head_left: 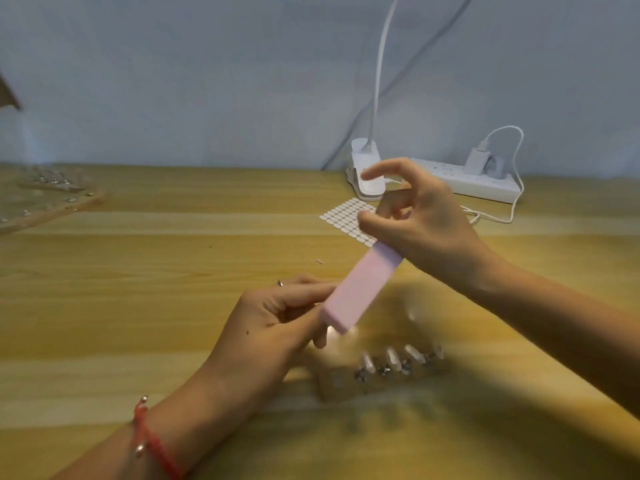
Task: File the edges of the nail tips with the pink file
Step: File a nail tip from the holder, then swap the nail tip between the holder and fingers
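my right fingers [377, 221] pinch pink foam block file [360, 289]; left fingers [304, 291] curled, hold unclear; loose pinch risks file slipping

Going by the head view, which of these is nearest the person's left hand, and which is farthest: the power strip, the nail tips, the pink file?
1. pink file, at the fingertips of the left hand.
2. nail tips, low, just right of it.
3. power strip, far back on the right.
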Demonstrator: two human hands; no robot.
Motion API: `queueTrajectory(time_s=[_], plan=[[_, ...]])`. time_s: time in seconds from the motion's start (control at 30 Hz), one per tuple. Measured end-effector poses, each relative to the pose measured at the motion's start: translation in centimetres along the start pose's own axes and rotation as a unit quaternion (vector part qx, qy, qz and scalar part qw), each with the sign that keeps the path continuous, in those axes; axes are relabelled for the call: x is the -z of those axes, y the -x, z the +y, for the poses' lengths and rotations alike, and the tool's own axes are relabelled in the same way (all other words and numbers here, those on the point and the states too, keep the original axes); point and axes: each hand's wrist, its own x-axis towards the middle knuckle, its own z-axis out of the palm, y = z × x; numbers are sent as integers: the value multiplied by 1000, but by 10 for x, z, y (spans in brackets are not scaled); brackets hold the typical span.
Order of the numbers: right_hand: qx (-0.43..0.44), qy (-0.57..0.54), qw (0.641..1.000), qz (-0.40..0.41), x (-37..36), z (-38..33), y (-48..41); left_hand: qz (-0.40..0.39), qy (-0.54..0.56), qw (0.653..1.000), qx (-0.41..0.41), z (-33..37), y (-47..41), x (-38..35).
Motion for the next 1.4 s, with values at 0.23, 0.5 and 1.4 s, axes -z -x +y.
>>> queueTrajectory(time_s=[0.23,0.5,1.4], plan=[[53,27,997,-39,-14,-4,13,6,11,1000,17,-1,0,1],[109,36,993,-40,-17,-4,24,2,-5,1000,15,-1,0,1],[-151,-146,970,125,62,80,54,-6,-124,990,60,15,0,11]])
